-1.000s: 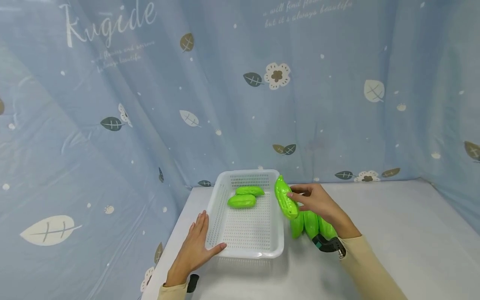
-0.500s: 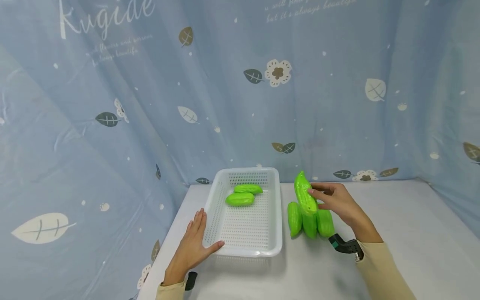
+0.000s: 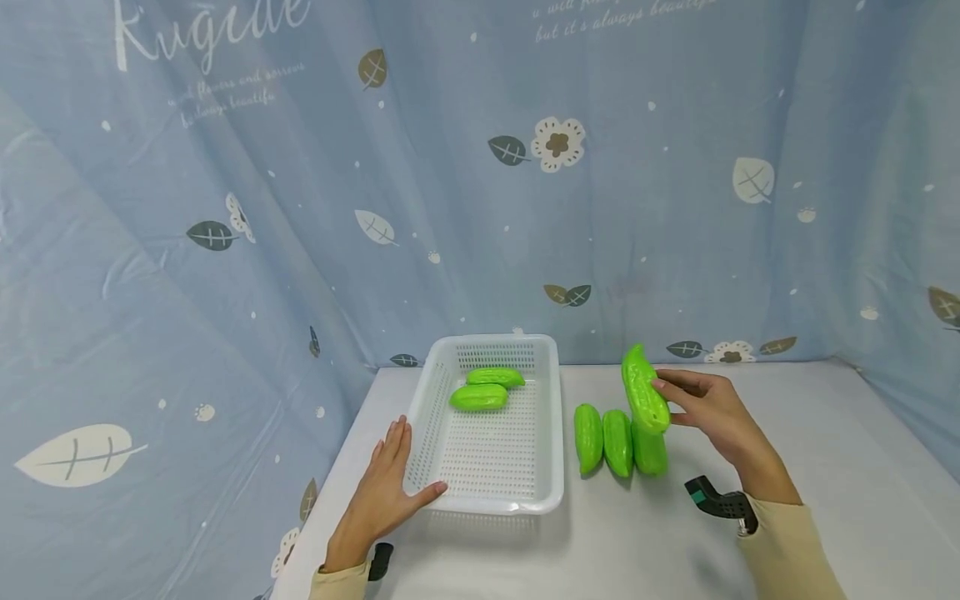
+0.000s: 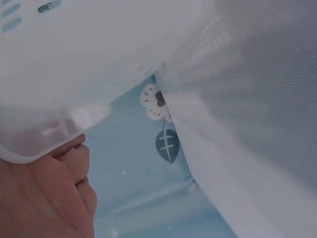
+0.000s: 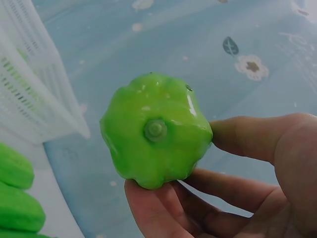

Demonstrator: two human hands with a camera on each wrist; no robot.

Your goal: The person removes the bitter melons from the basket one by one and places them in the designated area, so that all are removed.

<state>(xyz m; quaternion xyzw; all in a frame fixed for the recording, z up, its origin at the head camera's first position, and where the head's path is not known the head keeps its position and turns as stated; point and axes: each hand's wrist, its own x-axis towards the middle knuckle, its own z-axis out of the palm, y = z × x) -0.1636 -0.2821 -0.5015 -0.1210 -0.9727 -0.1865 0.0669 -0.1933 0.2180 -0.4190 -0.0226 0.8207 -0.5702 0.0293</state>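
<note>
One green veggie (image 3: 643,390) goes to the right

We see that the right hand (image 3: 716,412) is not where it was a second ago. Then it was right by the edge of the white basket (image 3: 510,506). Now it is well away from it, and the green veggie has come along. We think this means the veggie is leaving the basket to join the others at the far end of their row, but it is not set down yet.

It is up in the air, in front of the last of the three table veggies (image 3: 617,443), so we see only part of that one. The two basket veggies (image 3: 478,397) lie side by side near the back, just as before.

The right hand pinches its veggie from the side with thumb and fingers. The veggie leans, pointy tip up and away from us.

The left hand (image 3: 381,492) keeps to the basket's near left corner, its fingers straight along the side and its thumb spread out over the front rim. We can't tell how hard it presses.
</note>
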